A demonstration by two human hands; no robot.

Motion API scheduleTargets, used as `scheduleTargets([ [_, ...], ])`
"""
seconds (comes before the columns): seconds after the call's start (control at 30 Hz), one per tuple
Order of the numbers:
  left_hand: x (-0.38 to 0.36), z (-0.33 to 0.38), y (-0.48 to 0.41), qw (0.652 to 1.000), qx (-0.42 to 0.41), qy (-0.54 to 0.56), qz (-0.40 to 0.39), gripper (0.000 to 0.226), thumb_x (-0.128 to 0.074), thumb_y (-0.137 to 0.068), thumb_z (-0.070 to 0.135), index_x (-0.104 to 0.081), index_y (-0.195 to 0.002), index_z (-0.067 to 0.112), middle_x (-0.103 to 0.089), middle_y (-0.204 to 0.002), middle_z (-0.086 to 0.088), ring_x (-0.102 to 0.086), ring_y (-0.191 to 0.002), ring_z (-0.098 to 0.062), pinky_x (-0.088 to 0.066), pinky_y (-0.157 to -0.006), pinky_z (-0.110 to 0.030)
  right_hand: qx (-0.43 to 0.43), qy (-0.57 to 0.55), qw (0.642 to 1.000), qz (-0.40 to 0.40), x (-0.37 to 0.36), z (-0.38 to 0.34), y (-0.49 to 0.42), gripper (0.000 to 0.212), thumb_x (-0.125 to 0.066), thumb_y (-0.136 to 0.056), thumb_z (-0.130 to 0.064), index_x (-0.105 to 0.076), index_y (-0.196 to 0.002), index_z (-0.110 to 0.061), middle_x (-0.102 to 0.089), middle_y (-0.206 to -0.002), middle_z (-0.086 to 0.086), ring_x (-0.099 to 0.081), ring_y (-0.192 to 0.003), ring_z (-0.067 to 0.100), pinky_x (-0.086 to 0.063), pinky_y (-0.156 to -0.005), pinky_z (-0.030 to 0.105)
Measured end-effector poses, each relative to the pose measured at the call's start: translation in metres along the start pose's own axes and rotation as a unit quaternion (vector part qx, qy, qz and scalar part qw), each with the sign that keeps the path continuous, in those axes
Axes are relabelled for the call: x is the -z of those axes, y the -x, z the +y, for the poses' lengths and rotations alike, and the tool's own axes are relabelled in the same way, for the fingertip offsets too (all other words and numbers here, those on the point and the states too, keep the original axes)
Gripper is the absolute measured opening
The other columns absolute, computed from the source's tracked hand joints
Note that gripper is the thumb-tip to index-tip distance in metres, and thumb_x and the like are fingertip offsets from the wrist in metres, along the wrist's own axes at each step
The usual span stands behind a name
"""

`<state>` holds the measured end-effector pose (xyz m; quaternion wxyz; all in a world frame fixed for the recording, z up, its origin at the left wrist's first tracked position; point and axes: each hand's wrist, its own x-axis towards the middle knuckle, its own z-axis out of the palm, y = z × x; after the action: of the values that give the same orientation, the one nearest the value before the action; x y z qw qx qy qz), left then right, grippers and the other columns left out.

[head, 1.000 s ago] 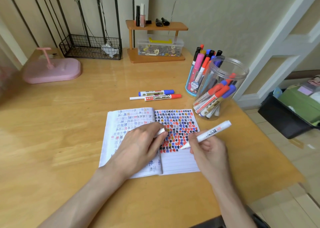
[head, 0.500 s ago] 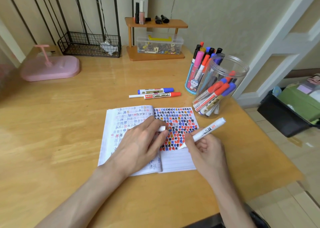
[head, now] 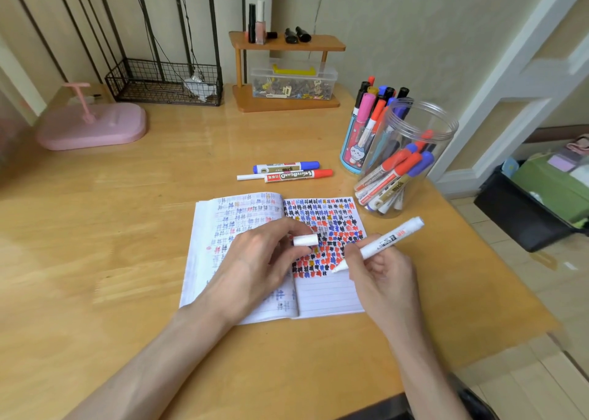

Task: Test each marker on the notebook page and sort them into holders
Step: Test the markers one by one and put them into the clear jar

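Note:
An open notebook lies on the wooden desk, its right page covered with red, blue and black marks. My right hand grips a white marker, tip down at the lower edge of the marks. My left hand rests on the notebook's left page and pinches the white cap. Behind the notebook lie a blue marker, a red marker and a thin white pen. A clear jar and a blue cup hold several markers.
A wooden shelf with a clear box of clips stands at the back. A wire basket and a pink stand sit at the back left. The desk's right edge drops to the floor, where a dark bin stands.
My left hand has lifted its fingers and now shows the white cap pinched above the page. My right hand has kept the marker tip at the page, shifting slightly.

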<state>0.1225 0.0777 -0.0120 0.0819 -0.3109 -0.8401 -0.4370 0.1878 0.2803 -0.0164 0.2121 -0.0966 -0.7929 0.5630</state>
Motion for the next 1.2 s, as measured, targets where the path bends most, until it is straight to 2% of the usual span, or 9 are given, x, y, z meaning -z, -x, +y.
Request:
scheduleTargets([
  [0.1,0.0,0.001,-0.001,1.0,-0.001,0.024,-0.005,0.019,-0.069,-0.095,0.043,-0.069,-0.109,0.03,-0.063,-0.076,0.014,-0.06,-0.067,-0.015,-0.045,-0.063,-0.02,0.008,-0.095,0.995,0.016,0.003,-0.012,0.001,0.01,-0.07,-0.095,-0.013,-0.066,-0.088,-0.008,-0.066,-0.065,0.012,-0.06,-0.055,0.02,-0.05,-0.055,0.027],
  [0.3,-0.001,0.002,-0.001,0.999,-0.003,0.032,-0.014,0.017,-0.065,-0.097,0.044,-0.066,-0.108,0.031,-0.057,-0.073,0.009,-0.051,-0.061,-0.013,-0.035,-0.058,-0.014,0.002,-0.169,0.986,-0.002,0.006,-0.027,0.004,0.016,-0.071,-0.092,-0.017,-0.066,-0.092,-0.002,-0.07,-0.071,0.021,-0.061,-0.056,0.022,-0.046,-0.054,0.018],
  [0.5,0.001,0.002,-0.002,0.998,0.004,0.064,-0.024,0.013,-0.067,-0.099,0.034,-0.068,-0.111,0.027,-0.057,-0.071,0.004,-0.052,-0.06,-0.018,-0.041,-0.058,-0.024,-0.03,-0.2,0.978,-0.043,0.009,-0.023,0.003,0.017,-0.076,-0.086,-0.016,-0.07,-0.094,-0.003,-0.066,-0.071,0.016,-0.056,-0.059,0.021,-0.042,-0.051,0.023],
  [0.73,0.001,0.005,-0.001,0.998,-0.003,0.056,-0.029,0.01,-0.068,-0.1,0.028,-0.067,-0.11,0.026,-0.056,-0.07,0.014,-0.049,-0.055,-0.008,-0.033,-0.057,-0.011,-0.028,-0.191,0.978,-0.082,0.003,-0.024,0.006,0.027,-0.059,-0.098,-0.024,-0.071,-0.105,-0.001,-0.075,-0.081,0.018,-0.066,-0.065,0.022,-0.05,-0.061,0.024],
  [0.9,0.003,0.007,-0.001,0.999,-0.022,0.04,-0.009,0.01,-0.07,-0.099,0.023,-0.071,-0.11,0.023,-0.06,-0.07,0.016,-0.054,-0.058,-0.002,-0.036,-0.059,-0.008,0.002,-0.177,0.981,-0.084,0.002,-0.023,0.007,0.022,-0.056,-0.101,-0.015,-0.072,-0.105,0.0,-0.075,-0.081,0.018,-0.07,-0.067,0.024,-0.054,-0.065,0.03],
  [0.93,0.003,0.007,-0.001,0.999,-0.023,0.046,-0.002,0.011,-0.071,-0.099,0.023,-0.072,-0.109,0.022,-0.063,-0.072,0.017,-0.057,-0.06,-0.002,-0.04,-0.06,-0.01,0.009,-0.178,0.98,-0.084,0.002,-0.022,0.008,0.021,-0.056,-0.101,-0.014,-0.073,-0.104,-0.001,-0.075,-0.082,0.019,-0.071,-0.069,0.026,-0.055,-0.065,0.031],
  [1.0,0.003,0.007,0.0,0.998,-0.022,0.055,0.002,0.013,-0.069,-0.097,0.026,-0.073,-0.109,0.023,-0.069,-0.078,0.013,-0.065,-0.066,-0.01,-0.05,-0.065,-0.023,0.018,-0.176,0.981,-0.082,0.001,-0.02,0.009,0.019,-0.057,-0.1,-0.012,-0.074,-0.1,-0.003,-0.075,-0.081,0.019,-0.073,-0.072,0.029,-0.057,-0.068,0.032],
  [1.07,0.002,0.008,0.0,0.998,-0.022,0.062,0.006,0.014,-0.068,-0.096,0.028,-0.074,-0.108,0.024,-0.071,-0.079,0.009,-0.066,-0.066,-0.017,-0.052,-0.067,-0.032,0.02,-0.177,0.981,-0.076,0.0,-0.021,0.01,0.019,-0.057,-0.1,-0.012,-0.074,-0.1,-0.002,-0.075,-0.08,0.018,-0.074,-0.073,0.028,-0.058,-0.07,0.031],
  [1.2,0.0,0.008,0.0,0.998,-0.017,0.066,-0.007,0.009,-0.069,-0.099,0.027,-0.071,-0.107,0.03,-0.065,-0.074,0.008,-0.06,-0.061,-0.015,-0.049,-0.059,-0.024,0.013,-0.172,0.982,-0.074,0.001,-0.022,0.009,0.023,-0.056,-0.1,-0.015,-0.073,-0.103,0.0,-0.075,-0.078,0.017,-0.072,-0.071,0.022,-0.057,-0.072,0.028],
])
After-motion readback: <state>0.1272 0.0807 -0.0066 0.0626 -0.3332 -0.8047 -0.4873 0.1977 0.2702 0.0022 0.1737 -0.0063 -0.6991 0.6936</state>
